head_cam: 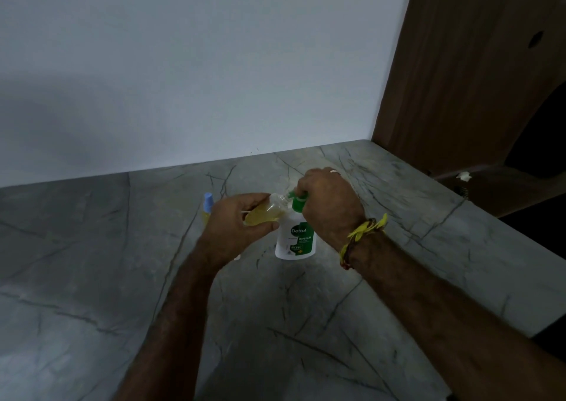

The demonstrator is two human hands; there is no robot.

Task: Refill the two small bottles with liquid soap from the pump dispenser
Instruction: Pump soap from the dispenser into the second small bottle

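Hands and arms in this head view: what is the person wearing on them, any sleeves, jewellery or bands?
Both forearms are bare, with no sleeves in view. The right hand has a thin pale ring on one finger, and its wrist carries a tied thread band, mostly yellow with darker red strands and a loose yellow end sticking out. The left hand and its wrist show nothing worn. No gloves or watch.

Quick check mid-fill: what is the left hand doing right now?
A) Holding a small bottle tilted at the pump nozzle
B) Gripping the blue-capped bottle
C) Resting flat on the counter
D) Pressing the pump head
A: the left hand holds the small bottle, tilted, its mouth at the green pump.
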